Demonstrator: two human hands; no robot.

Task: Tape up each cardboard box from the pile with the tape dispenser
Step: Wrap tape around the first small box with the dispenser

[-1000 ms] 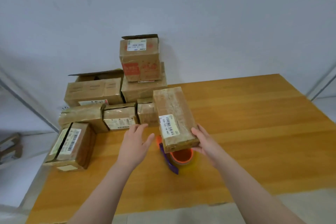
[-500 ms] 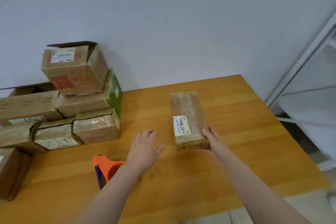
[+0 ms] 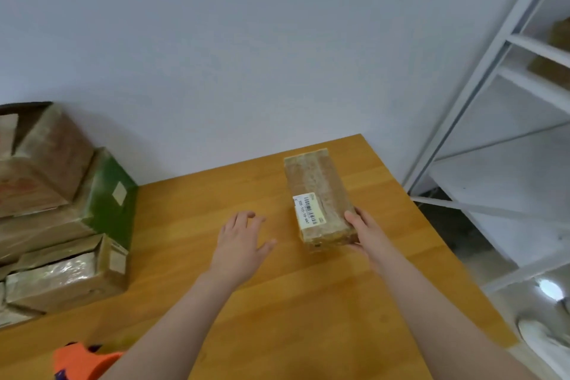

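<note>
The taped cardboard box (image 3: 317,191) is laid on the wooden table (image 3: 277,302) near its far right corner and gripped at its near end by the right hand (image 3: 367,234). The left hand (image 3: 240,244) is held open beside it, fingers spread. The orange tape dispenser (image 3: 80,361) is seen lower left

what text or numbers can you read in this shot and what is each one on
"505-101-16-6A7", under a barcode, on the white label atop the long cardboard box; last characters uncertain.
Red print on the top pile box: too blurred to read.
Pale sticker on the green box: nothing legible.
Side label on the low taped box: too small to read.
</note>
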